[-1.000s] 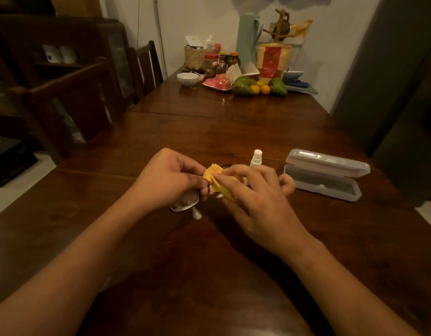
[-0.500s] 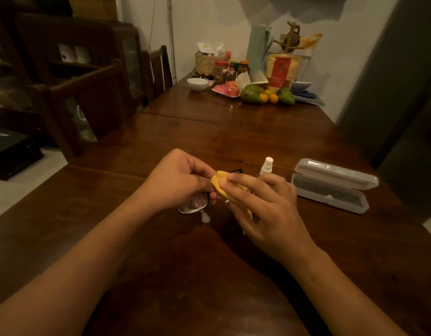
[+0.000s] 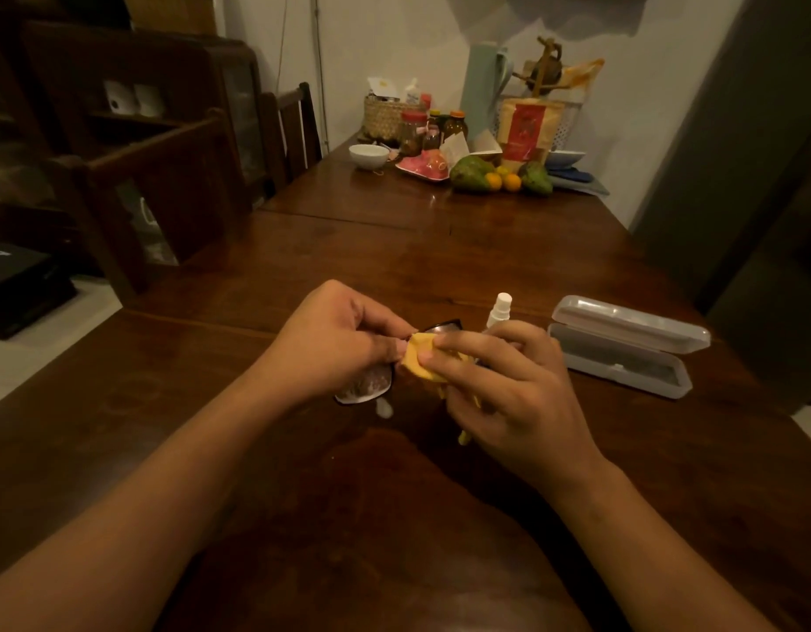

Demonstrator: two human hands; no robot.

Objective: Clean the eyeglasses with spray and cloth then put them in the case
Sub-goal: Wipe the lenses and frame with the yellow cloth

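My left hand [image 3: 330, 344] grips dark-framed eyeglasses [image 3: 367, 387] just above the table, one lens showing below its fingers and the frame's other corner above the cloth. My right hand [image 3: 508, 385] pinches a yellow cloth [image 3: 417, 360] against the glasses next to the left fingertips. A small white spray bottle [image 3: 499, 310] stands right behind my right hand. A clear plastic case [image 3: 622, 358] lies open on the table to the right, nothing visible inside.
The dark wooden table [image 3: 440, 257] stretches away from me. At its far end are a white bowl [image 3: 368, 156], jars, a basket, a red pouch and fruit [image 3: 499, 177]. Wooden chairs [image 3: 166, 184] stand along the left side. A small white spot [image 3: 384, 408] lies below the lens.
Both hands have kept together at the same place on the table, the right fingers shifting the cloth slightly over the glasses. The camera has tilted, so everything sits lower in view.
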